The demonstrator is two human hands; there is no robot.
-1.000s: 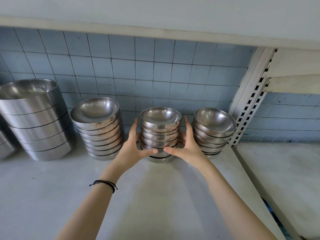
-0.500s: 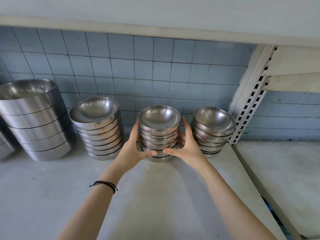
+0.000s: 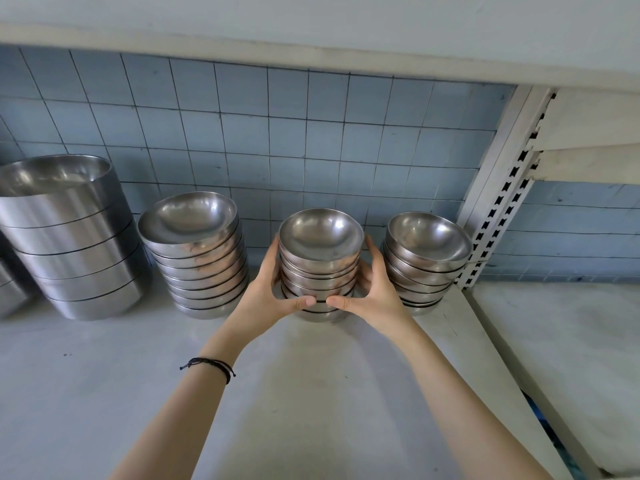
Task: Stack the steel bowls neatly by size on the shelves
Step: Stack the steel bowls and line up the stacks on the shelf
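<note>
A stack of several small steel bowls stands on the white shelf near the tiled back wall. My left hand clasps its left side and my right hand its right side, thumbs nearly meeting at the front low on the stack. To its right stands a second small bowl stack, slightly leaning. Left of it is a stack of medium bowls, and at the far left a stack of large bowls. All top bowls face up.
The upper shelf's underside hangs close overhead. A white slotted upright post stands right of the stacks, with another shelf bay beyond it. More steel ware shows at the left edge.
Both hands have slid the small bowl stack back toward the tiled wall, and my thumbs have drawn closer together at its front.
</note>
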